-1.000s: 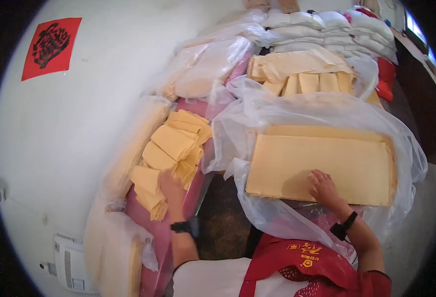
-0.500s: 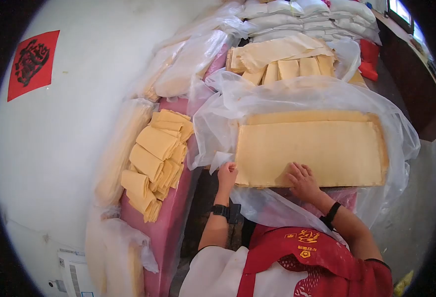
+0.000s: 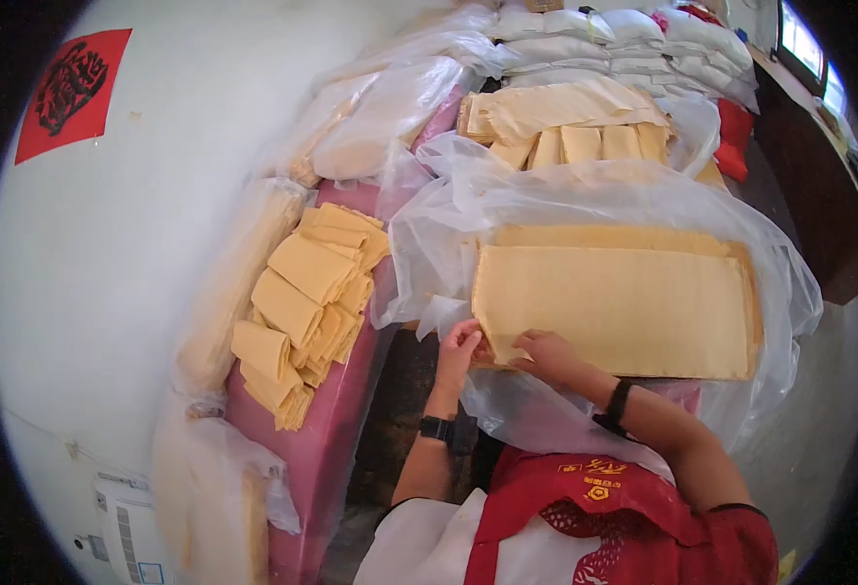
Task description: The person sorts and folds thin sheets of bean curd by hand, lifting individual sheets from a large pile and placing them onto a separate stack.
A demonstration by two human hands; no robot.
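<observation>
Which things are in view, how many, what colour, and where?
Flat sheet stack: one, pale yellow, centre
Plastic film: loose, translucent, around that stack
Folded sheets: many, yellow, left, on pink surface
Wrapped bundles: several, pale, along wall
Far sheet pile: one, pale yellow, beyond stack
Sacks: many, white, far end
Red item: one, right of sacks
Poster: one, red with black marks, left wall
Apron: one, red, worn
Wristbands: two, black, one per wrist
Left hand: one, stack's near-left corner
Right hand: one, stack's near edge
</observation>
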